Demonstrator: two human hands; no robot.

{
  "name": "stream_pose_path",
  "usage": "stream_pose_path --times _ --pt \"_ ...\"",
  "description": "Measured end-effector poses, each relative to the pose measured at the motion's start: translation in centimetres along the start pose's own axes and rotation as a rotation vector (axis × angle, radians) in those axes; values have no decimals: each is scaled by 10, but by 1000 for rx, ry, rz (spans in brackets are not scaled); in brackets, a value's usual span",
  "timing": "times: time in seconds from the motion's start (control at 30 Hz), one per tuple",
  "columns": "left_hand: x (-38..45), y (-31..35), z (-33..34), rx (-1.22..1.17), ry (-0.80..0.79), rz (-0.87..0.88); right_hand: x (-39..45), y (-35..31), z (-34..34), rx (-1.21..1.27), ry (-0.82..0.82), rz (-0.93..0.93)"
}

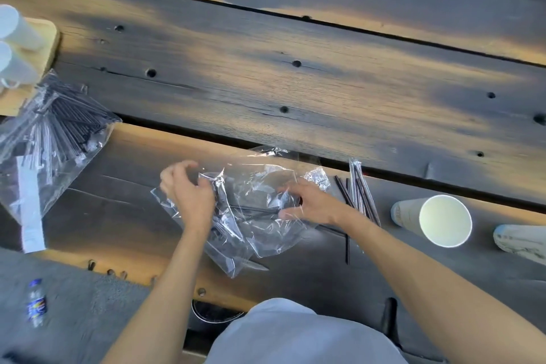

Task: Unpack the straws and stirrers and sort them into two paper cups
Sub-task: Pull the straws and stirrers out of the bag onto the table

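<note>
A crumpled clear plastic bag [260, 233] lies on the dark wooden table in front of me, with a few thin black straws [254, 210] inside it. My left hand [189, 190] pinches the bag's left edge. My right hand [310, 204] reaches into the bag from the right and grips the straws inside. A small pile of wrapped and bare black straws and stirrers [359, 192] lies just right of the bag. An empty paper cup [437, 220] stands to the right, and a second cup [520, 241] lies on its side at the frame's right edge.
A larger clear bag full of black straws [50, 133] rests at the left. White cups on a light wooden board [44, 38] sit at the far left. A water bottle [36, 303] lies on the ground below. Gaps run between the table's planks.
</note>
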State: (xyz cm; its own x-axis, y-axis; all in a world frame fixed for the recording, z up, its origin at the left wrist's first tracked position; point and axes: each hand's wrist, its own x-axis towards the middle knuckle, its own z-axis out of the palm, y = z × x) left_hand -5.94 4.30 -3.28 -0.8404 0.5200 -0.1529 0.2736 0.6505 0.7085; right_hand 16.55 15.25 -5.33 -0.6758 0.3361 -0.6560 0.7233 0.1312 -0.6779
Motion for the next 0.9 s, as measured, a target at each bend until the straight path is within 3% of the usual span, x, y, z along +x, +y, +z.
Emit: stream_pose_path --times 0.13,0.27,0.37,0.57,0.73,0.9 --pt "-59 -25 -1 67 -273 87 4 -3 18 -232 79 26" --pt "-86 -42 11 181 -440 121 6 1 35 -605 227 -108" --pt "-82 -46 19 216 -450 141 11 -8 43 -747 265 -160" --pt "-71 -49 26 267 -447 223 14 -23 51 -951 183 -158" --pt "-64 -56 27 349 -438 252 7 -21 44 -953 147 -108" --pt "-65 -56 31 472 -541 260 6 -21 44 -1009 121 -114"
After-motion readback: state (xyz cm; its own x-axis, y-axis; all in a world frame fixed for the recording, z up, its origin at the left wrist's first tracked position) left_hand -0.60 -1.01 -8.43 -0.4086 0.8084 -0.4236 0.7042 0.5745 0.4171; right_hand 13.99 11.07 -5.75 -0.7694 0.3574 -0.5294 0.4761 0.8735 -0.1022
